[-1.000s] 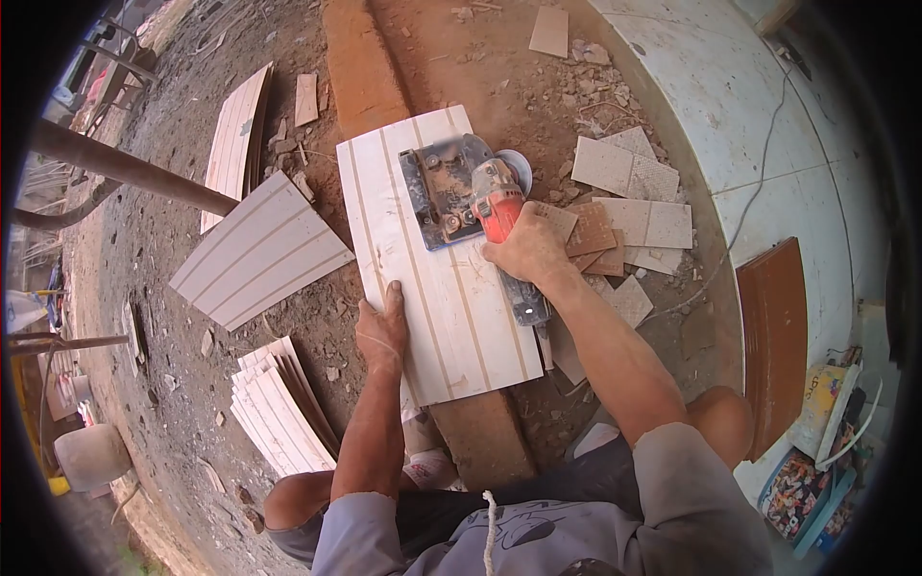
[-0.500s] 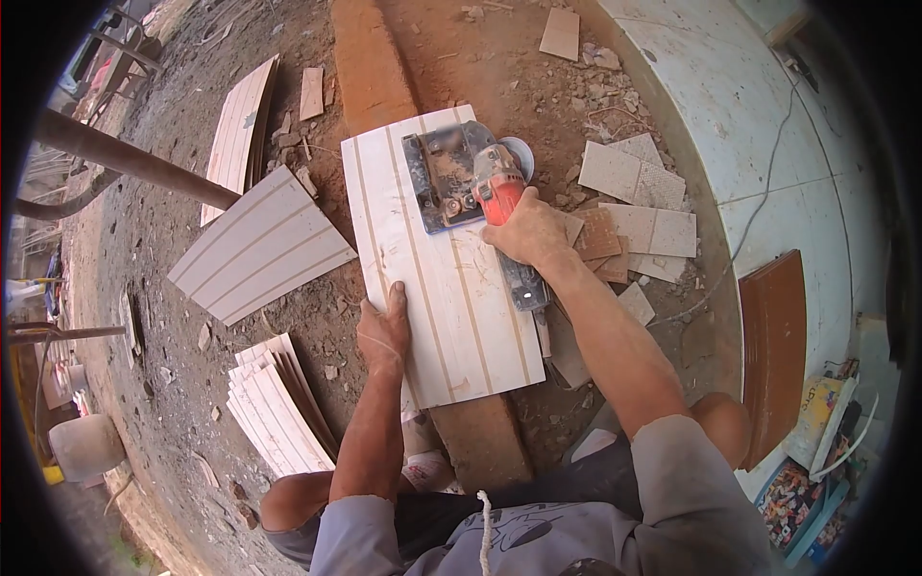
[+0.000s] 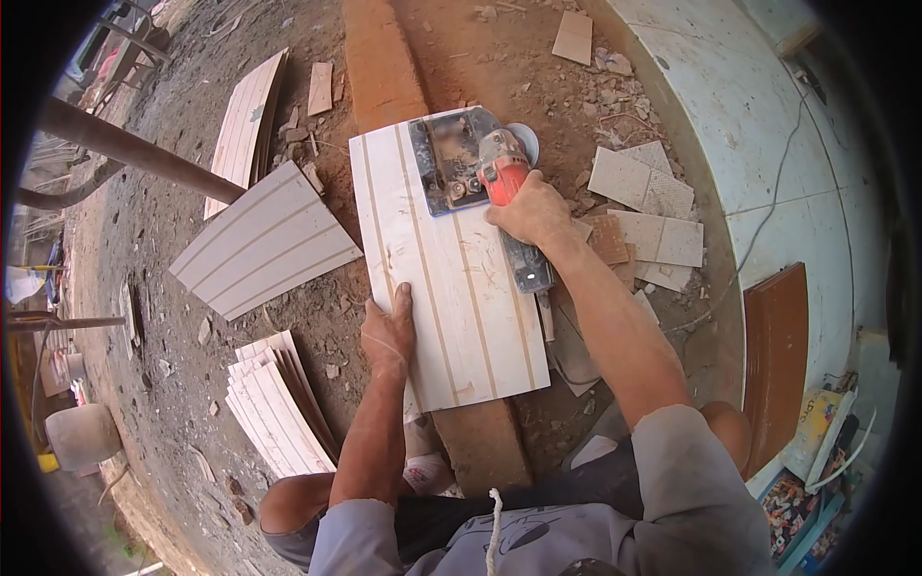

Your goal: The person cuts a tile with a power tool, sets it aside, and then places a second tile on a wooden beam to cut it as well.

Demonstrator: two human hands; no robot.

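Observation:
A long white tile with brown stripes lies across a plank on the ground. My left hand grips the tile's left edge, thumb on top and fingers partly hidden below it. My right hand is wrapped around the red and black body of an angle grinder, near the tile's far right corner. The grinder is fixed to a dark, dusty base plate with a blue edge, which rests on the tile. Its pale disc shows beyond the tile's right edge.
Striped tiles stand in a stack at lower left; another striped tile lies left. Broken tile pieces are scattered on the right. A metal pole juts in from the left. Brown tiles and a cable lie on the right-hand floor.
The grinder and its base plate have slid a little farther toward the tile's far end, with my right hand on them. My left hand keeps its place on the tile edge.

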